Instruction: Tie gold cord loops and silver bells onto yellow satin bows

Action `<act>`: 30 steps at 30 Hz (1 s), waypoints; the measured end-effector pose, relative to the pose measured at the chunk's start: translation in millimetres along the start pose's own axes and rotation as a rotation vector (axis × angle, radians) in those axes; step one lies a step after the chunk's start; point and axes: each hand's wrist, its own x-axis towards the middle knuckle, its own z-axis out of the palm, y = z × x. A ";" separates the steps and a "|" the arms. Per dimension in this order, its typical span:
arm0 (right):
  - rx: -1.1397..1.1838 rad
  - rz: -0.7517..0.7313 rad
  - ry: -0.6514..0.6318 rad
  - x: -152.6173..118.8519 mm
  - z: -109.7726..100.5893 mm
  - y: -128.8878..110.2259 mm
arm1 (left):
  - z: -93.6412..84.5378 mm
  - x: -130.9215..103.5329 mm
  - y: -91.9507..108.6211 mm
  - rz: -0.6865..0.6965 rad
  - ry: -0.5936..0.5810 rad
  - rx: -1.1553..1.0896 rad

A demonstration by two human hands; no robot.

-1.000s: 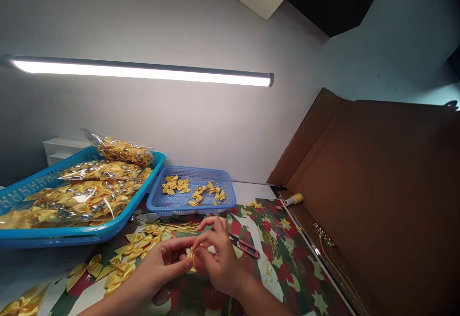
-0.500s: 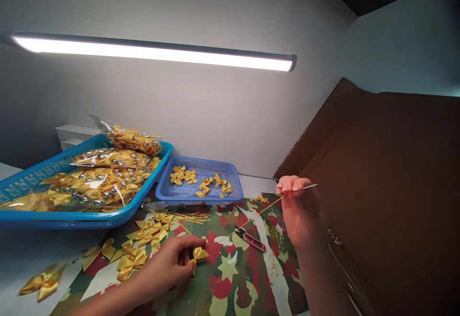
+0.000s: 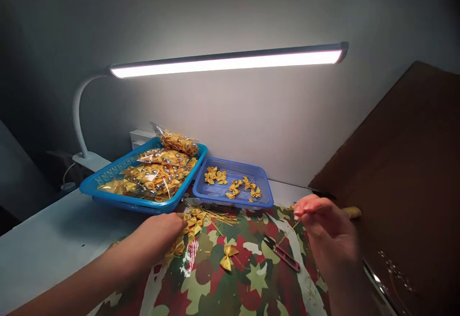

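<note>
The right hand (image 3: 334, 242) pinched a thin gold strand (image 3: 288, 233) between its fingers, presumably for control, while the left hand (image 3: 161, 233) reached glossy gold ribbon bows (image 3: 194, 221), its grasp indiscernible.

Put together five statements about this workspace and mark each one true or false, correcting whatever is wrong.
1. The LED desk lamp is lit. True.
2. The right hand holds the thread snips. False: it pinches a thin gold strand; the snips lie on the patterned sheet.
3. One gold bow lies by itself on the sheet between the two hands. True.
4. The plastic bags sit in the smaller basket. False: they are in the larger turquoise basket.
5. The smaller basket holds loose bows. True.
</note>
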 end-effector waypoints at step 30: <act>0.047 0.102 -0.135 -7.8 15.3 -10.8 | 27.1 33.8 19.4 -0.338 -0.032 0.142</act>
